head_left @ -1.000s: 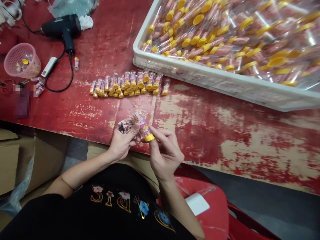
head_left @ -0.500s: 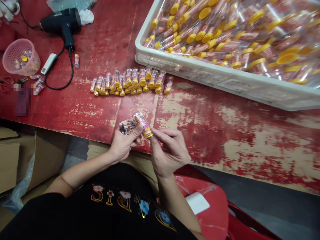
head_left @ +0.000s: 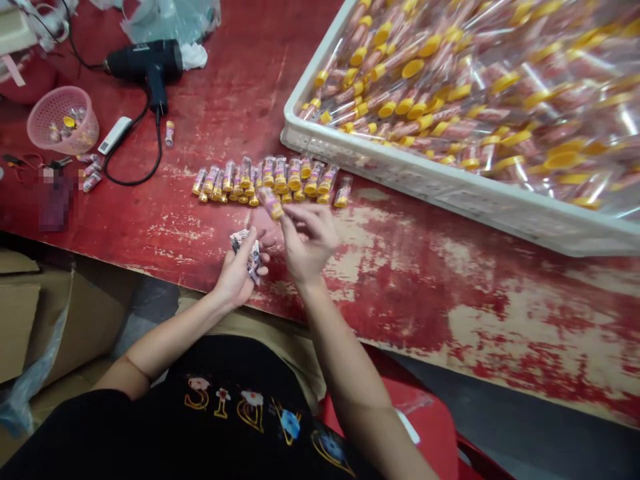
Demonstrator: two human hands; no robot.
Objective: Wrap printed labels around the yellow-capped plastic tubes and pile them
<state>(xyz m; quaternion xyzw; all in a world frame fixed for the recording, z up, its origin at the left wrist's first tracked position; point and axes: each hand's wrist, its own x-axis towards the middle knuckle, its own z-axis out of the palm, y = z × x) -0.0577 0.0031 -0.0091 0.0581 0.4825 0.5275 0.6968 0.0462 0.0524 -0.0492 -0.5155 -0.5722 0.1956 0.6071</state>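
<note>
While the right hand (head_left: 311,247) pinches a yellow-ended tube (head_left: 271,203) at its near end, just on the near side of the grouped tubes (head_left: 281,173), the left hand (head_left: 237,275) by the near table edge (head_left: 165,272) holds printed sleeves (head_left: 254,258) beneath its thumb. Worn red tabletop (head_left: 400,280) runs right of the hands, between the white crate (head_left: 425,185) and that edge. Far left lie a heat gun (head_left: 145,61) and looped cord (head_left: 133,183); below the edge, cardboard boxes (head_left: 17,333) stand left, a red seat (head_left: 435,433) right.

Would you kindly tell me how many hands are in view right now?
2: the left hand, holding printed wrappers at the edge of the red table, and the right hand, pinching a yellow-capped tube in front of the clustered tubes.
</note>
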